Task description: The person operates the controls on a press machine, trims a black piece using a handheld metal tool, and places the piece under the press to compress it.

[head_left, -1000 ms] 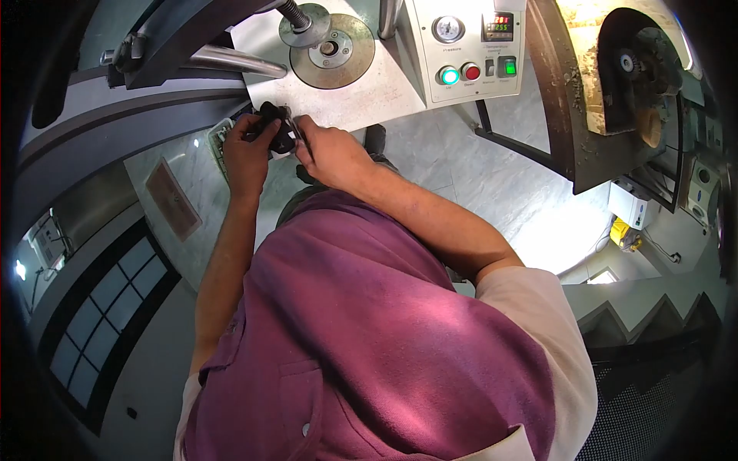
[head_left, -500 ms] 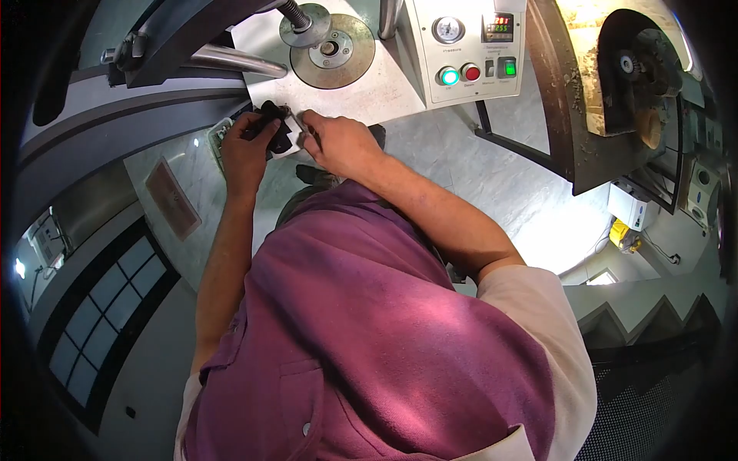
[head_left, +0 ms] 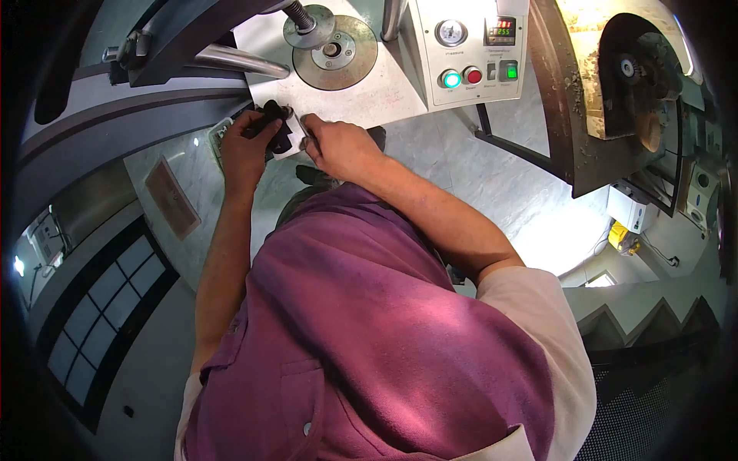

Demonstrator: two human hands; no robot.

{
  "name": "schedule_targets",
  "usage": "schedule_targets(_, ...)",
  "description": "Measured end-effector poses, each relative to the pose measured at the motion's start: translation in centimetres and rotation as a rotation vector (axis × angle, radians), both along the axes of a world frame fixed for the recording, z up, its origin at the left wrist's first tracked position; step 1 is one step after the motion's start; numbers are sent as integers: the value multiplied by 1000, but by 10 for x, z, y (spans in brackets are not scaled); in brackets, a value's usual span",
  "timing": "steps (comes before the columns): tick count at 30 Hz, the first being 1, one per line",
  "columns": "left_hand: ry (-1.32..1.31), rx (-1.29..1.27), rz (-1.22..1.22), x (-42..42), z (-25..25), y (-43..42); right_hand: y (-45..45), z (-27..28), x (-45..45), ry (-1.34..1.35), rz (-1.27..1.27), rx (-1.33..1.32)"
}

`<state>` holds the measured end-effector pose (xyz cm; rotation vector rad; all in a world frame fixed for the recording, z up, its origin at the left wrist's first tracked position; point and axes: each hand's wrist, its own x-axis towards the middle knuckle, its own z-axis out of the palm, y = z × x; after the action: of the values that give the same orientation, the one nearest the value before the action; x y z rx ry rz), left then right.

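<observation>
My left hand (head_left: pixel 244 146) is closed, thumb and fingers pinching a dark black piece (head_left: pixel 278 123) at the front left corner of the white machine table (head_left: pixel 367 107). The piece looks irregular, and its kind does not show. A pale, flat surface (head_left: pixel 296 137) lies just to its right. My right hand (head_left: pixel 344 147) is closed beside that surface, fingertips curled around a thin greyish thing too small to name. Behind both hands, a round metal plate (head_left: pixel 357 61) sits on the table under a threaded spindle with a smaller disc (head_left: pixel 298 37).
A control box (head_left: pixel 465 69) with a gauge, display and lit buttons stands at the right of the table. Farther right is a dirty metal housing (head_left: pixel 553 92) with a round opening. Metal posts (head_left: pixel 244 61) and a dark frame rise at left. A greenish basket (head_left: pixel 217 142) sits beside my left hand.
My right hand has shifted very slightly, its fingers curled closer together. My left hand and the black piece stay almost in place.
</observation>
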<state>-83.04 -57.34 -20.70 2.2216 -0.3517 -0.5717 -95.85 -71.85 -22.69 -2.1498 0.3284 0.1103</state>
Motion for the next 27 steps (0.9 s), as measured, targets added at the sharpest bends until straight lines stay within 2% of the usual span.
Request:
schedule_targets(20, 11, 22, 2, -1, 3, -1, 3, -5, 1, -8, -6, -17)
schedule_targets(27, 28, 2, 0, -4, 9, -4, 7, 11, -1, 49, -46, -45)
